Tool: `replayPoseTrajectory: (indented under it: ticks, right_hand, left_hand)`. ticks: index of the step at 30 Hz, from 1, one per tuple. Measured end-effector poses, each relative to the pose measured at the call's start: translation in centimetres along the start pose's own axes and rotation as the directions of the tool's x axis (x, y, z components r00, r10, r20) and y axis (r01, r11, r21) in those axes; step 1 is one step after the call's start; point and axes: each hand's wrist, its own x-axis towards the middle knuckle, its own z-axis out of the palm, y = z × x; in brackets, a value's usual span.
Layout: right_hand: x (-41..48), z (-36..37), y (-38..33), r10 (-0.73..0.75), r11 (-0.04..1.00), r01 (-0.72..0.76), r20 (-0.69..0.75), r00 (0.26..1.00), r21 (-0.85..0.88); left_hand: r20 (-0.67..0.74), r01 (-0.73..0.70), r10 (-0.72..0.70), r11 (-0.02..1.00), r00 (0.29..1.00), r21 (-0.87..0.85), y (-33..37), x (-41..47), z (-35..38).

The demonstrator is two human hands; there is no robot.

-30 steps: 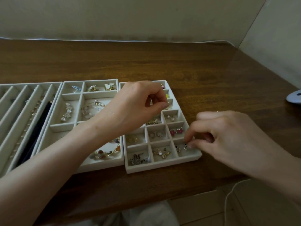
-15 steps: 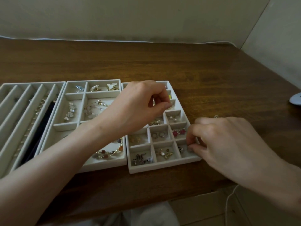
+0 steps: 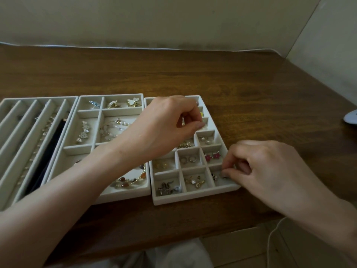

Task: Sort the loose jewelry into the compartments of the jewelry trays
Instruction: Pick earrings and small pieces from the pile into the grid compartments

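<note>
I see right hand (image 3: 270, 171) pinching dark earring (image 3: 225, 177) in grid tray (image 3: 193, 198) near-right compartment | left hand (image 3: 164, 124) curled above tray's far cells, grasp cannot tell

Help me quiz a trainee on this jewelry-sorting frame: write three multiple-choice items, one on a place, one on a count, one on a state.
1. Where do the pink star earrings lie?
A) long-slot tray
B) bare table
C) grid tray, right column

2. How many trays are on the table?
A) three
B) two
C) five

3. How does the right hand hold its fingers?
A) flat on the table
B) curled, tips at the grid tray's front right compartment
C) spread wide in the air

Key:
1 C: they sit just behind the front right compartment.
2 A: long-slot tray, middle tray and grid tray stand side by side.
3 B: thumb and forefinger tips meet there.
</note>
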Motion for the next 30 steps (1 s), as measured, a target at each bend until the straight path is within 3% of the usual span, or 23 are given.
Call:
replayPoseTrajectory:
  ticks: [9,13,22,30]
  right_hand:
    - [0.0,-0.5,0.2,-0.074,0.992,0.083,-0.091,0.993,0.096]
    - [0.0,-0.8,-0.6,-0.145,0.962,0.147,-0.027,0.989,0.230]
    - [0.5,0.9,-1.8,-0.132,0.986,0.140,-0.094,0.987,0.086]
    - [1.0,0.9,-1.7,-0.120,0.982,0.125,-0.043,0.992,0.140]
  left_hand:
    - [0.005,0.011,-0.011,1.000,1.000,-0.005,-0.1,0.0,-0.1]
    - [0.001,0.014,-0.014,1.000,1.000,-0.001,-0.2,0.0,-0.1]
    - [-0.015,0.009,-0.009,1.000,1.000,0.007,-0.2,-0.1,-0.3]
    - [0.032,0.045,-0.044,0.998,0.999,-0.046,0.2,0.0,-0.6]
